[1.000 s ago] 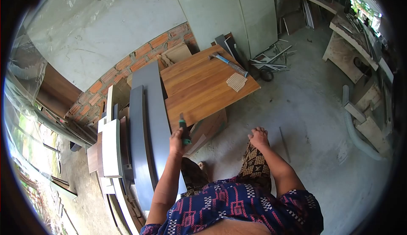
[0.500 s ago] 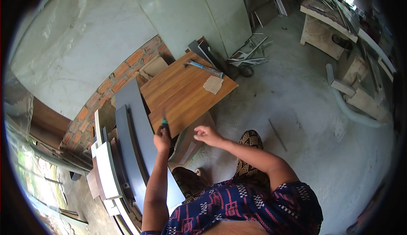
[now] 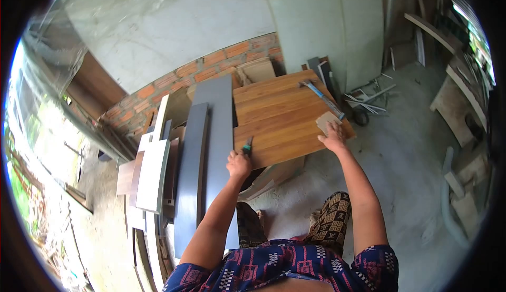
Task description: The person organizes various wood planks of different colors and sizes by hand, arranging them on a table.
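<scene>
My left hand [image 3: 240,164] is closed round the dark handle of a utility knife [image 3: 247,146] with a green band, its tip pointing away from me over the near left corner of a wood-grain board [image 3: 279,105]. Towards the board's right end, my right hand [image 3: 334,138] has its fingers on a small piece of brown cardboard [image 3: 326,119], gripping its near edge. A claw hammer [image 3: 322,99] with a blue and black handle lies just beyond, its handle end close to the cardboard.
Left of the board lie long dark grey panels [image 3: 215,118] and a white panel [image 3: 153,176]. A low brick wall [image 3: 211,60] runs behind. Metal offcuts [image 3: 369,102] are on the floor at right, with a worn bench [image 3: 453,107] beyond.
My right hand has reached out to the right, from the air near the board's front edge onto the cardboard. The left hand still holds the knife. The view has turned.
</scene>
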